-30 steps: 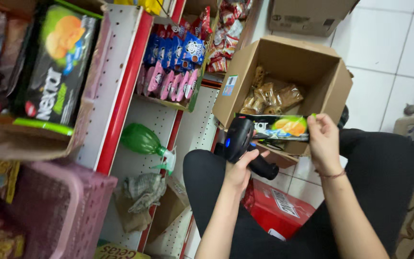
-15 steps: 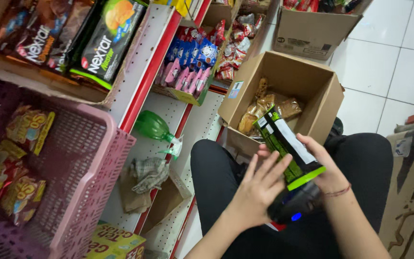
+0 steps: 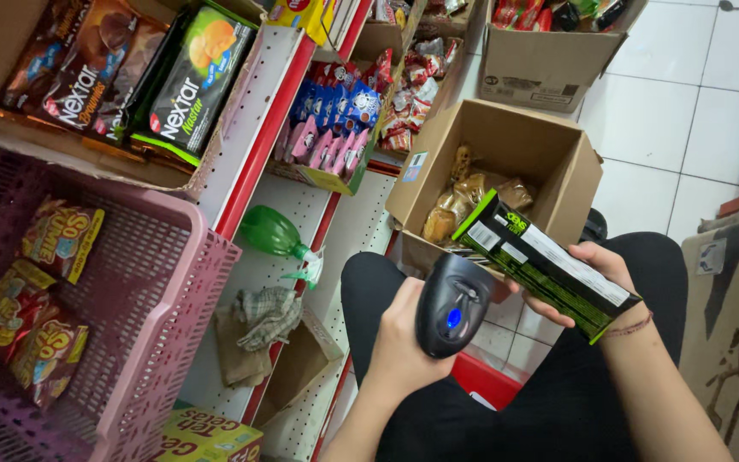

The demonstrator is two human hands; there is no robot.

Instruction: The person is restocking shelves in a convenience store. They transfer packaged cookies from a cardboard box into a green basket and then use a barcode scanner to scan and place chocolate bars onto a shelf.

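Observation:
My left hand (image 3: 404, 342) grips a black handheld scanner (image 3: 453, 304) with a blue light on its top. Its head points at a long black and green snack pack (image 3: 540, 261). My right hand (image 3: 596, 269) holds that pack from underneath, tilted, just above my lap. Behind the pack stands an open cardboard box (image 3: 506, 141) with several brown snack bags inside.
A pink plastic basket (image 3: 160, 308) with a few snack packets sits at the left. Red-edged white shelves (image 3: 254, 111) carry boxes of snacks, a green bottle (image 3: 271, 233) and a cloth (image 3: 263, 316). Another full carton (image 3: 540, 51) stands on the white tile floor behind.
The scanner has come up from under the pack into my left hand's grip, aimed at the pack. My right hand has lowered and turned the pack more level. The view has shifted slightly.

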